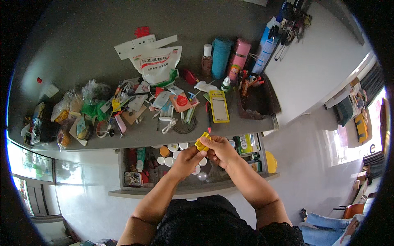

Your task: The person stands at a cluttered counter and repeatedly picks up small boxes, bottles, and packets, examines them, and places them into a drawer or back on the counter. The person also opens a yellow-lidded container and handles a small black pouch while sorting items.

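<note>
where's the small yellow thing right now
In the head view, the small yellow thing sits at centre, held between both hands, left hand and right hand, above the open drawer.

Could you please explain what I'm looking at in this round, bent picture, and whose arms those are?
There is no machine here. The one picture comes from a wide fisheye camera worn on a person's head, looking down, so straight edges bend near the rim. The two forearms entering from below are the wearer's own. The left hand and right hand together hold a small yellow object above an open drawer holding small round containers. Behind it is a grey counter, cluttered with a white pouch, a yellow card, a teal bottle, a pink bottle and a dark tray.
</note>
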